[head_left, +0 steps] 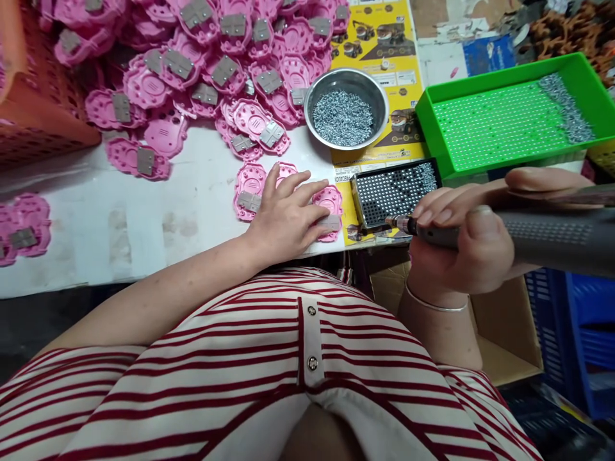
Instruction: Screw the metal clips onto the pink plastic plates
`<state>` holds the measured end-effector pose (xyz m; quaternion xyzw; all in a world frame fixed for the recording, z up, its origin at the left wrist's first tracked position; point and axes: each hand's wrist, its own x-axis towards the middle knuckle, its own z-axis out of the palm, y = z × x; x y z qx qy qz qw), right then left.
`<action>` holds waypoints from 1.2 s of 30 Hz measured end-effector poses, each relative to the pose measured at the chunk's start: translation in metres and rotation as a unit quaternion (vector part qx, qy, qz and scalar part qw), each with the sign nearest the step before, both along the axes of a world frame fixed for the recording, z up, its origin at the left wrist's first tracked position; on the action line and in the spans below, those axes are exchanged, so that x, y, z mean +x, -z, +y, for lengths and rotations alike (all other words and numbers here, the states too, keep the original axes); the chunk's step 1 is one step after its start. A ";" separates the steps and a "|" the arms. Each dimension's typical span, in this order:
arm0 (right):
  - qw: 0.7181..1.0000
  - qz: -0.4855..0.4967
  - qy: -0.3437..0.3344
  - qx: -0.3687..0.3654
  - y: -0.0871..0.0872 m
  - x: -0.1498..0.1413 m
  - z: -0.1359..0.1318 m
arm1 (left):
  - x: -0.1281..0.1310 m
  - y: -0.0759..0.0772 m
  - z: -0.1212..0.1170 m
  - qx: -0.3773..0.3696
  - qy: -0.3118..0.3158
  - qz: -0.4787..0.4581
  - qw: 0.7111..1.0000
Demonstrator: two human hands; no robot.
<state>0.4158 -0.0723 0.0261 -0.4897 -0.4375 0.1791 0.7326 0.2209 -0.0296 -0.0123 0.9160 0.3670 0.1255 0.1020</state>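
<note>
I watched through one head-worn camera, facing forward and steeply down from close above the worktable, past the striped shirt at six o'clock, its view reaching twelve o'clock across the tabletop's far side.

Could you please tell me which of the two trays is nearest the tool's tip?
The black tray, by the tip of the tool in the right hand; the green tray is larger.

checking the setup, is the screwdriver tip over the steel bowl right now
No, the screwdriver tip is at the small black tray, nearer you than the bowl.
</note>
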 end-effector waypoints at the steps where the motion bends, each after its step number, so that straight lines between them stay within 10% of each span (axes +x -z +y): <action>1: 0.999 0.015 0.005 0.041 -0.001 -0.001 0.000 | -0.001 0.000 0.000 0.007 0.000 -0.001 1.000; 18: 0.985 0.049 -0.107 0.123 -0.010 -0.010 0.001 | -0.008 0.003 0.008 0.012 0.041 0.019 0.999; 36: 0.975 -0.049 -0.211 0.050 0.028 -0.021 0.013 | -0.002 -0.002 0.006 0.001 0.034 0.010 0.999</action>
